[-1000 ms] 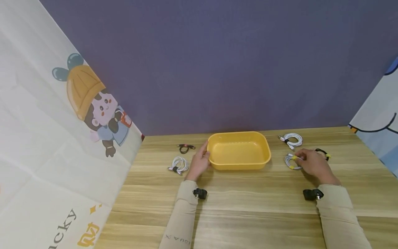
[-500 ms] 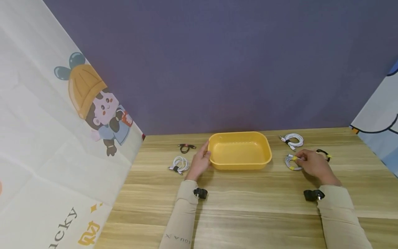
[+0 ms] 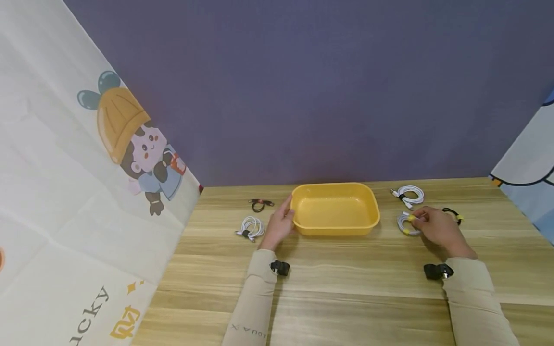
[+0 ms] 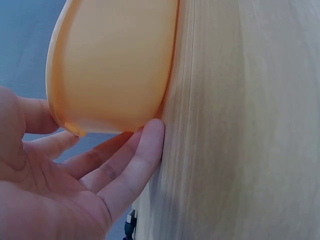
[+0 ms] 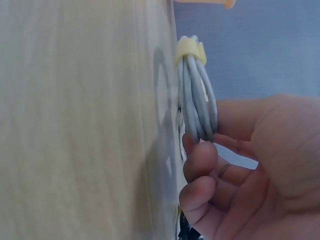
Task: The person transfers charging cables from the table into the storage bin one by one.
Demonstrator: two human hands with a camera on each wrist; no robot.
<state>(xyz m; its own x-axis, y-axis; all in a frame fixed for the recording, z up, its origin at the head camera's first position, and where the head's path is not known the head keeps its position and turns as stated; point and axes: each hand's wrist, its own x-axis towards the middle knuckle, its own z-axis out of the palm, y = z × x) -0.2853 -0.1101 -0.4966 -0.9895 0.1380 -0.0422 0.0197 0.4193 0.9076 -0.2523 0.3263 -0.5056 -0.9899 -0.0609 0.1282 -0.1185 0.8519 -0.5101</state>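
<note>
In the head view, my left hand (image 3: 277,227) rests at the left end of a yellow plastic bin (image 3: 335,231). The left wrist view has its fairly straight fingers (image 4: 150,142) against the bin's end wall (image 4: 112,65), the thumb touching the rim. Over on the right, my right hand (image 3: 438,231) pinches a coiled grey cable (image 3: 401,224) with yellow ties. Seen from the right wrist, thumb and fingertips grip one side of the coil (image 5: 195,100), which stands partly edge-on at table level. The inside of the bin shows no objects.
A white coiled cable (image 3: 414,194) lies behind the right hand, and a black cable (image 3: 452,212) with a yellow tie is partly hidden by it. Left of the bin are a small black cable (image 3: 258,207) and another white coil (image 3: 252,227). A purple wall (image 3: 337,96) rises behind.
The grey cable coil appears to tilt up very slightly in the right hand. The left hand stays at the bin's end. The head view shifts a little.
</note>
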